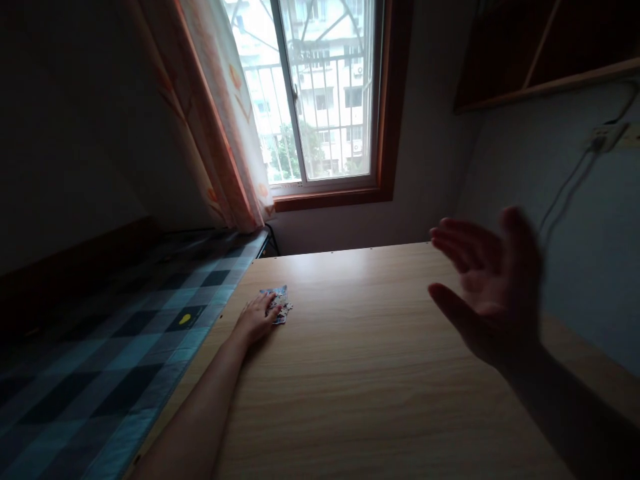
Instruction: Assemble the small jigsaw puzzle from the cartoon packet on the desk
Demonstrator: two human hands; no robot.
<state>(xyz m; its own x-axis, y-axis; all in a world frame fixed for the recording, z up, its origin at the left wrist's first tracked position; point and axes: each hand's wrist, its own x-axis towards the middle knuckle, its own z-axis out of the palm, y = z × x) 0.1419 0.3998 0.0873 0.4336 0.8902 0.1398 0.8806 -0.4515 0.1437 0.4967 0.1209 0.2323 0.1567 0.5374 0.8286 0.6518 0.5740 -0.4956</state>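
A small pile of jigsaw puzzle pieces (283, 306) lies toward the left side of the wooden table, with what looks like a bluish printed sheet (281, 291) under it. My left hand (256, 316) rests on the left part of the pile, palm down with fingers stretched over it, so some of the pieces are hidden. On the right, my right hand (493, 287) is raised above the table, slightly blurred. Its thumb and fingers are apart, and nothing shows between them.
The light wooden table (360, 373) reaches to the wall below a window (325, 93). A bed with a checked cover (150, 347) adjoins its left edge. An orange curtain (215, 133) hangs at left. A shelf (545, 87) and a socket with a cord (603, 138) are on the right wall.
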